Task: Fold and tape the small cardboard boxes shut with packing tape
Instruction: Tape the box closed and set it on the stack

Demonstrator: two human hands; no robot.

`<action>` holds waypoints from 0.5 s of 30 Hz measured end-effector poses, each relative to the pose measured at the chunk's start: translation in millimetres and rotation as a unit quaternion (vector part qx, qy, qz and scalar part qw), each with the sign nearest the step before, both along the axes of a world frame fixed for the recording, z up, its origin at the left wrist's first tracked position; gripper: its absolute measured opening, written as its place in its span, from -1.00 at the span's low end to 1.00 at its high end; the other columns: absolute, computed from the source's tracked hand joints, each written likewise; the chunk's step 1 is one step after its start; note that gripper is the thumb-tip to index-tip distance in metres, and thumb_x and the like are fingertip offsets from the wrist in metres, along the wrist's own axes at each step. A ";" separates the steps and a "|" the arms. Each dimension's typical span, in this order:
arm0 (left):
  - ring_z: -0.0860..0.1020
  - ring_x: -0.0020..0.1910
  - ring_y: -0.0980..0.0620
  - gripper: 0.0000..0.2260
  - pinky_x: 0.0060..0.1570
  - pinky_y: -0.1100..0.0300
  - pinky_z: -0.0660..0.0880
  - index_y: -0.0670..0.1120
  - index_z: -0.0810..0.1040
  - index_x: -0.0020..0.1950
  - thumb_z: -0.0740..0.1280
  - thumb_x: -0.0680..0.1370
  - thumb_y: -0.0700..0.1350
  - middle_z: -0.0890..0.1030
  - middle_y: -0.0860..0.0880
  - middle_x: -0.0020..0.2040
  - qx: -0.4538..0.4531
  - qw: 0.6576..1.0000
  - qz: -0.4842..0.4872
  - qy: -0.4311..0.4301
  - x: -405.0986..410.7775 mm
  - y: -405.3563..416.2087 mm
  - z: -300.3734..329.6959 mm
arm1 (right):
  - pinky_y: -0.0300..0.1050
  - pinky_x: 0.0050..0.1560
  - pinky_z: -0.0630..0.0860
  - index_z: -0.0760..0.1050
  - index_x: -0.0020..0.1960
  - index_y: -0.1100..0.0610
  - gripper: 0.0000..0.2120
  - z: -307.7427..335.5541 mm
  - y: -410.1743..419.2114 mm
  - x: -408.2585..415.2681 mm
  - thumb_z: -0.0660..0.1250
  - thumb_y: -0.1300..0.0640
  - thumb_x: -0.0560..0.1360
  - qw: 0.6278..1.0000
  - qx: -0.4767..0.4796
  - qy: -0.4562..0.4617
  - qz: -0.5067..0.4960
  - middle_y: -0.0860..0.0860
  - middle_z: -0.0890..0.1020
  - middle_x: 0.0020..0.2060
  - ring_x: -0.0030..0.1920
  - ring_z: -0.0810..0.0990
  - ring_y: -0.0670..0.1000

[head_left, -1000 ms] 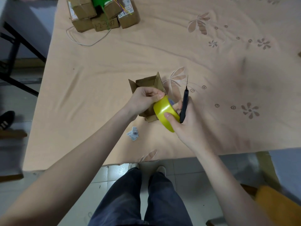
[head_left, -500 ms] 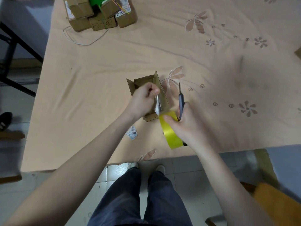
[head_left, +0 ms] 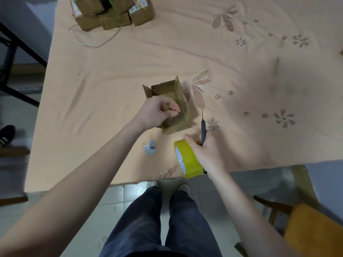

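A small brown cardboard box (head_left: 177, 97) lies on its side in the middle of the table, its far flaps standing open. My left hand (head_left: 157, 112) rests on its near part with fingers curled, thumb and forefinger pinched on what seems to be the tape end; the strip itself is too faint to make out. My right hand (head_left: 204, 153) grips a yellow roll of packing tape (head_left: 186, 160) near the table's front edge and also holds a thin dark-handled blade (head_left: 203, 130) that points away from me.
A peach flowered cloth (head_left: 111, 71) covers the table. Several taped cardboard boxes (head_left: 111, 13) with green string and a loose white cord sit at the far left. A torn barcode label (head_left: 150, 149) lies near the box. A wooden chair (head_left: 306, 225) stands at lower right.
My right hand has pulled the tape roll away from the box, toward me and to the right, down to the front edge. My left hand has stayed on the box.
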State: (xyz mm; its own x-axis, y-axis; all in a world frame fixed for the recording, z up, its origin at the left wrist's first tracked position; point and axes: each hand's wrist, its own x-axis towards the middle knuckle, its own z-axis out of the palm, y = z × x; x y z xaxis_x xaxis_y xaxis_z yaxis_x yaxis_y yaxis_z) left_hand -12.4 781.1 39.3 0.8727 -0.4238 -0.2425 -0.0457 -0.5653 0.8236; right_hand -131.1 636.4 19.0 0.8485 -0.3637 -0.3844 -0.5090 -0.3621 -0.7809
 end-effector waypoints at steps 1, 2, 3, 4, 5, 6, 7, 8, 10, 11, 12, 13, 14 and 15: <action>0.50 -0.37 0.21 -0.93 -0.24 0.42 0.40 -0.20 0.64 -0.07 0.40 0.48 -0.30 0.55 0.08 -0.23 0.002 1.000 0.010 -0.005 -0.8 -0.3 -3.7 | -0.32 -0.44 0.29 0.19 -0.31 0.09 -0.56 -1.4 1.4 1.1 0.41 -0.05 0.46 1.000 -0.004 0.003 -0.003 -0.08 0.25 -0.46 -0.47 0.27 -0.09; 0.49 -0.40 0.26 -0.91 -0.26 0.48 0.38 -0.19 0.64 -0.05 0.40 0.47 -0.30 0.56 0.07 -0.23 0.007 1.000 0.018 -0.010 -1.3 -0.8 -7.7 | -0.32 -0.45 0.29 0.19 -0.31 0.07 -0.57 -2.1 3.0 2.3 0.41 -0.04 0.46 1.000 -0.008 0.008 -0.003 -0.08 0.26 -0.45 -0.46 0.29 -0.09; 0.48 -0.41 0.29 -0.88 -0.26 0.51 0.37 -0.17 0.63 -0.02 0.40 0.47 -0.30 0.57 0.04 -0.24 0.010 1.000 0.025 -0.014 -2.0 -1.6 -11.4 | -0.30 -0.45 0.28 0.20 -0.30 0.07 -0.59 -3.5 4.3 3.5 0.41 -0.04 0.46 1.000 -0.009 0.016 -0.002 -0.07 0.28 -0.43 -0.44 0.31 -0.09; 0.49 -0.40 0.30 -0.83 -0.25 0.51 0.38 -0.14 0.61 0.03 0.41 0.46 -0.31 0.59 0.01 -0.26 0.011 0.999 0.033 -0.015 -2.5 -2.3 -15.1 | -0.29 -0.45 0.26 0.21 -0.29 0.06 -0.60 -5.3 5.3 4.4 0.41 -0.04 0.46 1.000 -0.011 0.020 -0.001 -0.07 0.30 -0.41 -0.42 0.33 -0.10; 0.50 -0.38 0.29 -0.77 -0.23 0.50 0.40 -0.11 0.58 0.08 0.42 0.45 -0.30 0.60 0.01 -0.28 0.009 0.999 0.043 -0.012 -2.4 -2.6 -18.6 | -0.29 -0.45 0.25 0.22 -0.28 0.05 -0.61 -7.8 6.4 5.1 0.41 -0.03 0.45 1.000 -0.010 0.022 -0.003 -0.07 0.32 -0.39 -0.40 0.34 -0.10; 0.50 -0.37 0.29 -0.72 -0.23 0.48 0.42 -0.08 0.52 0.10 0.44 0.44 -0.30 0.61 0.03 -0.30 0.009 0.998 0.055 -0.009 -1.9 -2.6 -22.3 | -0.30 -0.44 0.26 0.22 -0.28 0.05 -0.62 -9.9 7.5 5.6 0.42 -0.02 0.45 1.000 -0.009 0.022 -0.005 -0.07 0.33 -0.38 -0.39 0.35 -0.10; 0.51 -0.37 0.29 -0.69 -0.23 0.44 0.43 -0.05 0.46 0.08 0.45 0.43 -0.29 0.61 0.07 -0.32 0.015 0.998 0.065 -0.008 -1.1 -2.4 -26.3 | -0.33 -0.44 0.29 0.22 -0.28 0.05 -0.62 -12.0 8.2 5.8 0.42 -0.01 0.45 1.000 -0.007 0.022 -0.008 -0.06 0.33 -0.38 -0.39 0.35 -0.10; 0.51 -0.36 0.27 -0.66 -0.22 0.38 0.46 -0.02 0.39 0.05 0.45 0.42 -0.27 0.61 0.11 -0.33 0.025 0.997 0.074 -0.008 -0.5 -2.6 -30.1 | -0.37 -0.43 0.31 0.22 -0.28 0.05 -0.62 -13.9 8.7 6.2 0.43 0.00 0.44 1.000 -0.005 0.021 -0.012 -0.06 0.34 -0.38 -0.39 0.36 -0.09; 0.55 -0.31 0.17 -0.62 -0.18 0.18 0.52 0.04 0.29 0.00 0.45 0.42 -0.25 0.61 0.15 -0.35 0.055 0.995 0.087 -0.010 -0.2 -4.7 -37.3 | -0.42 -0.42 0.32 0.22 -0.29 0.06 -0.61 -17.0 9.2 7.7 0.44 0.01 0.44 1.000 0.002 0.023 -0.019 -0.05 0.33 -0.38 -0.39 0.35 -0.08; 0.55 -0.28 0.13 -0.61 -0.15 0.12 0.52 0.04 0.26 -0.02 0.44 0.42 -0.25 0.60 0.16 -0.35 0.070 0.993 0.090 -0.018 -0.7 -6.4 -40.5 | -0.43 -0.42 0.32 0.22 -0.29 0.06 -0.61 -18.1 9.4 8.9 0.44 0.02 0.44 0.999 0.004 0.024 -0.021 -0.04 0.33 -0.39 -0.40 0.35 -0.08; 0.55 -0.26 0.10 -0.62 -0.12 0.08 0.50 0.03 0.24 -0.03 0.43 0.42 -0.24 0.59 0.18 -0.36 0.083 0.992 0.092 -0.031 -1.4 -8.3 -43.4 | -0.43 -0.42 0.33 0.21 -0.29 0.06 -0.61 -18.4 9.5 10.4 0.43 0.02 0.44 0.999 0.003 0.026 -0.022 -0.04 0.33 -0.39 -0.40 0.36 -0.08; 0.54 -0.24 0.08 -0.62 -0.06 0.06 0.45 0.02 0.23 -0.04 0.43 0.42 -0.23 0.58 0.19 -0.37 0.094 0.990 0.094 -0.046 -2.1 -9.7 -46.0 | -0.41 -0.42 0.33 0.21 -0.29 0.05 -0.61 -18.7 9.7 11.9 0.43 0.02 0.44 0.999 -0.001 0.028 -0.022 -0.04 0.33 -0.39 -0.39 0.36 -0.09; 0.53 -0.19 0.07 -0.63 -0.02 0.08 0.37 0.01 0.22 -0.05 0.42 0.43 -0.21 0.58 0.20 -0.36 0.107 0.988 0.097 -0.059 -2.6 -10.5 -48.0 | -0.37 -0.43 0.33 0.22 -0.28 0.05 -0.62 -18.7 9.8 13.0 0.43 0.01 0.44 0.999 -0.004 0.032 -0.022 -0.05 0.34 -0.38 -0.38 0.37 -0.09; 0.53 -0.13 0.07 -0.63 -0.01 0.11 0.26 0.01 0.22 -0.05 0.43 0.43 -0.19 0.59 0.20 -0.35 0.120 0.985 0.099 -0.069 -2.7 -10.8 -49.3 | -0.33 -0.43 0.30 0.22 -0.28 0.05 -0.62 -19.1 9.8 13.7 0.43 0.01 0.44 0.999 -0.005 0.036 -0.022 -0.05 0.35 -0.37 -0.36 0.39 -0.08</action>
